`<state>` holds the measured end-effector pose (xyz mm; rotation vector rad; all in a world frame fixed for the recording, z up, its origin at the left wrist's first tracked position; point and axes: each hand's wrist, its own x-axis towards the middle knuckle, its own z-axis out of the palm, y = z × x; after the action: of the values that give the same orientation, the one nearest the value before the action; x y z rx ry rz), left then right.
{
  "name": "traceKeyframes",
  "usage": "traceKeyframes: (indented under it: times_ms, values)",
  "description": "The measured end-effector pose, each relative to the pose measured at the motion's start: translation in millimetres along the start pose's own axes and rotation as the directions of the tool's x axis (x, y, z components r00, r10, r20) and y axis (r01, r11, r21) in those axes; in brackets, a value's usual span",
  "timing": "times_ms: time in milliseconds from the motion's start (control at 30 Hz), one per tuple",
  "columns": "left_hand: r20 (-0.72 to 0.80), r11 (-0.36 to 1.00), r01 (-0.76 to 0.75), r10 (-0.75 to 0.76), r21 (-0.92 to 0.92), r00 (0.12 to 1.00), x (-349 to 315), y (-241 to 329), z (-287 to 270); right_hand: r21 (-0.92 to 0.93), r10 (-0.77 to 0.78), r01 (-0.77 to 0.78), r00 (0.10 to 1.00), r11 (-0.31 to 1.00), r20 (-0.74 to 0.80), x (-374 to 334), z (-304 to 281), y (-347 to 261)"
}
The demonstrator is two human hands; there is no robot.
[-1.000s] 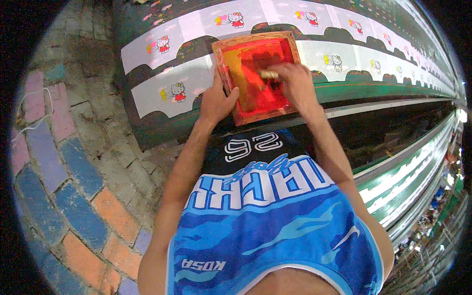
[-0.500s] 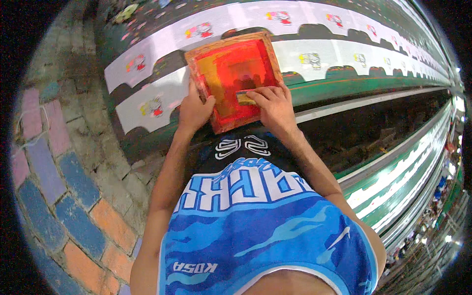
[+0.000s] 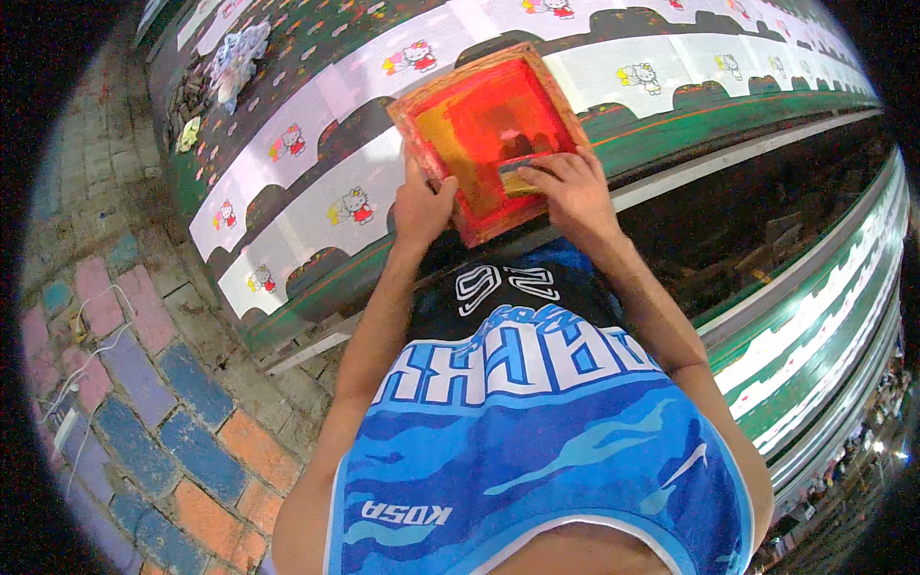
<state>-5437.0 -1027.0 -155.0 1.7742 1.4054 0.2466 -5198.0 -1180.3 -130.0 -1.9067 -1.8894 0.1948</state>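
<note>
Tilted over the near row of white cloth pieces is a wood-edged printing screen (image 3: 461, 77), its inside smeared with red and orange-yellow ink. My left hand (image 3: 425, 203) grips the screen's left side, thumb on the near rim. With bent fingers my right hand (image 3: 580, 195) holds a small squeegee (image 3: 518, 182) against the inked mesh near the right corner. Left of the screen, a cartoon cat figure (image 3: 353, 205) in yellow and red is printed on the cloth. The screen hides the piece beneath it.
A long green table (image 3: 661, 144) carries rows of printed white cloth pieces. A pale rail (image 3: 671, 196) runs along its near edge. Crumpled pale cloth (image 3: 238, 62) lies at the far left. Painted paving bricks (image 3: 149, 450) and a white cord (image 3: 96, 355) are on the floor at left.
My hands and the screen have shifted right along the near row, and the view moved with them. Another printed figure now shows left of the screen. Both hands keep their holds.
</note>
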Motion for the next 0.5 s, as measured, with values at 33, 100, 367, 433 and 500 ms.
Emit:
traceKeyframes:
  times_ms: [33, 100, 367, 433, 500]
  values:
    - [0.007, 1.0, 0.022, -0.022, -0.008, 1.0, 1.1, -0.9, 0.8, -0.006, 0.004, -0.004, 1.0, 1.0, -0.002, 1.5, -1.7, 1.3]
    - [-0.016, 0.999, 0.021, -0.02, 0.028, 1.0, 0.6, -2.3, -0.7, 0.001, 0.004, -0.004, 1.0, 1.0, -0.003, 2.8, 2.4, -3.4]
    - [-0.036, 0.991, -0.042, 0.047, 0.127, 0.998, 5.7, -10.9, -1.2, -0.039, -0.176, 0.175, 0.984, 0.984, -0.027, 27.2, 4.9, 32.3]
    - [-0.031, 0.989, -0.047, 0.052, 0.14, 0.998, 7.9, -17.7, 0.0, -0.021, -0.139, 0.141, 0.986, 0.99, 0.09, 38.3, -2.0, 39.6]
    - [-0.017, 0.993, -0.048, 0.05, 0.106, 0.999, 8.5, -16.5, 0.0, -0.009, -0.102, 0.103, 0.989, 0.995, 0.108, 37.9, -2.1, 42.6]
